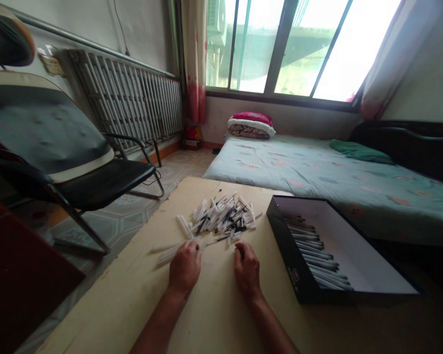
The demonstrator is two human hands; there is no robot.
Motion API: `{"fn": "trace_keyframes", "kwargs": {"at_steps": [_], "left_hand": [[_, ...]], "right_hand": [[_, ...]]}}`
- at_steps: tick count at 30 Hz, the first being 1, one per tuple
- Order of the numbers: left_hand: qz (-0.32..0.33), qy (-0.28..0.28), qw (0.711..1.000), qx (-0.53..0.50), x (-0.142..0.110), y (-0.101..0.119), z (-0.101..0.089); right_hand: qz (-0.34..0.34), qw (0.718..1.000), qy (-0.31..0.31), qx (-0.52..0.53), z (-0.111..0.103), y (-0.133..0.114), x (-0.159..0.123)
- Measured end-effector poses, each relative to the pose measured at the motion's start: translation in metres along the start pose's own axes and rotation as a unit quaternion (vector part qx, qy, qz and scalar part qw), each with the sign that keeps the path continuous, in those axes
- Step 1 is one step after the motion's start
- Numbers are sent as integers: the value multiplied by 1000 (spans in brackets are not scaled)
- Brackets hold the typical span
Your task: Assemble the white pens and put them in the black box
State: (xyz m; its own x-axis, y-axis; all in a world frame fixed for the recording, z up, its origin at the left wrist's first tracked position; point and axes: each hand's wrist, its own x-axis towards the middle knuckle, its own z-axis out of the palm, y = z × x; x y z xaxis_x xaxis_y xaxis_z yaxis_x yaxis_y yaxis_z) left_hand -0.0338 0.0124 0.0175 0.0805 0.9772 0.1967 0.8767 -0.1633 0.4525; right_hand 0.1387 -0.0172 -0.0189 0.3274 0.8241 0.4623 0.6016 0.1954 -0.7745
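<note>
My left hand (pixel 185 265) is closed, fingers curled, low over the tabletop. Long white pen barrels (pixel 166 255) stick out to its left; whether they are in the grip or lie beside it I cannot tell. My right hand (pixel 248 268) is also closed, thumb and fingers drawn together, and its fingertips hide whatever they pinch. Just beyond both hands lies a loose pile of pen parts (pixel 225 214), white tubes mixed with black pieces. A thin dark pen refill (pixel 221 240) lies at the pile's near edge, between the hands.
A black box (pixel 293 270) with a white inside stands at the right of the pale table (pixel 107 305), holding a row of pens (pixel 317 250). Behind are a bed (pixel 280 162) and a folded bedding stack (pixel 251 125). A black chair (pixel 107 187) stands left.
</note>
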Motion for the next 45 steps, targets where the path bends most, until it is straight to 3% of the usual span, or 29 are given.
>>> {"fn": "trace_keyframes", "kwargs": {"at_steps": [3,5,7,10,13,17,22,26,29,32,34,38,41,45], "left_hand": [[-25,51,988,-145,4,-2,4],[-66,76,956,-276,7,-2,6],[-113,63,899,-417,9,-1,9],[-164,-4,795,-584,9,3,12],[-182,-24,736,-651,7,6,13],[-202,-8,722,-661,6,6,10],[-214,13,704,-677,6,3,7],[-216,9,672,-708,5,3,6],[-234,0,641,-731,4,4,7],[-262,-8,608,-749,3,7,7],[-280,-15,583,-762,2,10,7],[-307,-29,530,-790,0,17,11],[-325,-30,498,-804,-1,21,13],[-334,-24,474,-814,-2,24,13]], "right_hand": [[-11,1000,-14,-11,-1,-2,-1],[-28,998,-40,-29,-1,-5,-1],[-51,994,-71,-62,1,-11,1],[-101,977,-121,-147,8,-21,10],[-175,933,-179,-259,17,-31,25],[-257,876,-227,-339,29,-39,43],[-304,856,-247,-339,35,-38,51],[-316,854,-244,-333,30,-36,57],[-289,890,-197,-292,19,-38,65],[-206,966,-90,-131,6,-40,70],[-135,991,-19,-9,-3,-42,68],[-12,983,62,172,-21,-52,49],[6,964,109,243,-30,-68,28],[8,955,142,260,-34,-85,6]]}}
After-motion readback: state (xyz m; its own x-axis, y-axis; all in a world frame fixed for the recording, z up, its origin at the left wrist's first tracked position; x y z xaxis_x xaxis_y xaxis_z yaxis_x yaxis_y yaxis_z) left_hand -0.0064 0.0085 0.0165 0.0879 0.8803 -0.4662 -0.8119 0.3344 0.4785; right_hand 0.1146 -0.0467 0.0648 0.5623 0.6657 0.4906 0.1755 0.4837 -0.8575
